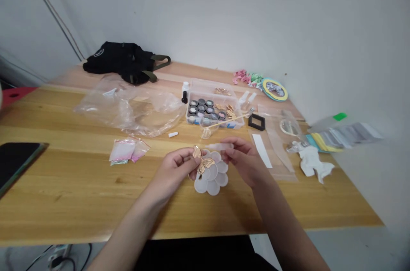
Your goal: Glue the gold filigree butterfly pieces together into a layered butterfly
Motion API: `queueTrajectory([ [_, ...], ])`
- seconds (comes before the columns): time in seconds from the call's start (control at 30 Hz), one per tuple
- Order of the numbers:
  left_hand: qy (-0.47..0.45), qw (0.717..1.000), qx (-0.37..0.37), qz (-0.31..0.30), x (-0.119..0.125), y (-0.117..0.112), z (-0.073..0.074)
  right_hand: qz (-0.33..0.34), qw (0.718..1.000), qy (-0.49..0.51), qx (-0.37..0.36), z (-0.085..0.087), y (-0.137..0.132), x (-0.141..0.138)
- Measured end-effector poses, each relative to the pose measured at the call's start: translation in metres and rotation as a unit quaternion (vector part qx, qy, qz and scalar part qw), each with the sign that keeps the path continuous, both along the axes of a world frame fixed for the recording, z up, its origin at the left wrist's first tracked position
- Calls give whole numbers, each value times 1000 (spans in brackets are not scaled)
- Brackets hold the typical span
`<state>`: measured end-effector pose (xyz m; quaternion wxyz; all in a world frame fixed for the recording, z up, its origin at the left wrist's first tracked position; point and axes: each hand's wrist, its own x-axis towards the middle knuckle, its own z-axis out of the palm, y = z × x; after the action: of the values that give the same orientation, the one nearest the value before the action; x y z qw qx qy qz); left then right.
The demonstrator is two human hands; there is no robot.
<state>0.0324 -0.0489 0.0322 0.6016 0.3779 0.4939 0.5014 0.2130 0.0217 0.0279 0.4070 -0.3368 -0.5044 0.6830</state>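
Left hand [179, 165]: thumb and fingers pinching butterfly [206, 163] at one side; probably so the other wing stays uncovered.
Right hand [241, 156]: fingertips pinching tube [219, 147], roughly level, narrow end toward butterfly; likely for tip control. Tip contact: can't tell.
Butterfly: gold, over palette [212, 186], between the hands.
Palette: on table [80, 202], below butterfly; maybe just parked there.
Cap [173, 134]: loose on table, near left hand; likely the tube's.
Box [235, 124]: open beyond palette, presumably for easy reach.
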Motion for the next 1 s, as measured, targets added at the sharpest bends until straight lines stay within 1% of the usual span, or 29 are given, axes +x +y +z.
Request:
queueTrajectory([
  [0.1, 13, 999, 11, -35, 10, 10, 8, -19, 1000, 12, -13, 5, 9, 9],
  [0.2, 22, 997, 18, -75, 19, 22, 9, -39, 999, 12, 14, 5, 19, 15],
  [0.27, 18, 996, 8, -85, 25, 30, 3, -65, 997, 1, 44, 1, 24, 17],
  [0.33, 5, 997, -12, -76, 29, 35, -7, -96, 993, -22, 70, -6, 26, 17],
  [0.4, 1, 996, -30, -78, 33, 37, -17, -124, 988, -43, 86, -13, 25, 15],
  [0.47, 4, 995, -40, -92, 35, 37, -25, -137, 984, -55, 94, -18, 22, 13],
  [0.57, -9, 993, -49, -105, 36, 35, -30, -136, 983, -60, 104, -21, 17, 11],
  [0.7, -33, 993, -55, -104, 33, 33, -30, -122, 983, -57, 128, -22, 13, 13],
  [0.87, -41, 992, -62, -98, 32, 30, -29, -137, 976, -76, 154, -22, 9, 13],
  [1.0, -50, 992, -67, -97, 33, 28, -30, -125, 972, -91, 177, -22, 7, 13],
])
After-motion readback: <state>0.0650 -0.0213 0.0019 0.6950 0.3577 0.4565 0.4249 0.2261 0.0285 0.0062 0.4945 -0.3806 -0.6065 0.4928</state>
